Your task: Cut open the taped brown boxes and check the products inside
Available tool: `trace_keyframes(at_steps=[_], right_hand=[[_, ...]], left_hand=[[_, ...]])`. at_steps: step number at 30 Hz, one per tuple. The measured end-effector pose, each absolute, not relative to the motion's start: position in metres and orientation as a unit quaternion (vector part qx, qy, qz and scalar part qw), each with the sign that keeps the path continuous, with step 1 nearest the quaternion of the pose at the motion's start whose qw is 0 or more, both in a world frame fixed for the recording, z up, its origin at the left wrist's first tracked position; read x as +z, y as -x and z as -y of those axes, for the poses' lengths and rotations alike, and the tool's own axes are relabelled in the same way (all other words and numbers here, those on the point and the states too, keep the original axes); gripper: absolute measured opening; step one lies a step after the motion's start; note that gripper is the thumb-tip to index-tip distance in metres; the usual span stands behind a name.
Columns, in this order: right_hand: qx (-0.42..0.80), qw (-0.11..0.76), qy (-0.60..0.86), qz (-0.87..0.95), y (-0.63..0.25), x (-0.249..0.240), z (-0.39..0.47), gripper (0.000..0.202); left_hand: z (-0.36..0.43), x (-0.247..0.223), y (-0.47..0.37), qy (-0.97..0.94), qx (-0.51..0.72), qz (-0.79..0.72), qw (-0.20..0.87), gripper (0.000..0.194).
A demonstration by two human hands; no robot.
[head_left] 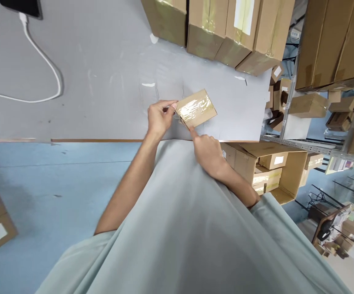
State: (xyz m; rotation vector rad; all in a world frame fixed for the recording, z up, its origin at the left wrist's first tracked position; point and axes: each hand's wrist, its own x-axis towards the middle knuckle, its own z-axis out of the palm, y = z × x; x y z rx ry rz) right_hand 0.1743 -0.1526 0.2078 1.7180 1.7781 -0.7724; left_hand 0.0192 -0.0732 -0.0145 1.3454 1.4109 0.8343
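Note:
A small cardboard box (196, 108), with shiny clear tape across its top, is tilted at an angle near the front edge of the grey table. At its left corner my left hand (159, 119) pinches the box between thumb and fingers. The end of the box between my hands looks slightly loose, with a flap edge showing. My right hand (209, 153) is at the near corner, its index finger stretched against the box and the other fingers curled. Its thumb is hidden.
Several taped cardboard boxes (207, 38) stand at the table's back right. A white cable (57, 77) runs to a dark phone (22, 7) at upper left. Below the table's right end sits an open carton (290, 175) with boxes inside. Shelving (311, 145) holds more cartons at right.

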Motion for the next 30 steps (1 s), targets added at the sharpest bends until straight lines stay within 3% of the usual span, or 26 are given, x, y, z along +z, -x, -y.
trace_keyframes(at_steps=[5, 12, 18, 30], right_hand=[[-0.271, 0.202, -0.734, -0.589, -0.223, 0.211, 0.167, 0.064], [-0.255, 0.051, -0.785, -0.563, -0.267, 0.185, 0.165, 0.067], [-0.271, 0.07, -0.759, -0.587, -0.267, 0.178, 0.156, 0.063], [-0.267, 0.144, -0.742, -0.598, -0.261, 0.165, 0.119, 0.063]], left_hand=[[0.066, 0.021, -0.026, -0.642, 0.292, -0.57, 0.422, 0.057], [0.08, 0.051, -0.093, -0.767, 0.227, -0.484, 0.355, 0.091], [0.082, 0.044, -0.091, -0.774, 0.195, -0.482, 0.361, 0.075], [0.081, 0.045, -0.091, -0.767, 0.2, -0.485, 0.37, 0.065]])
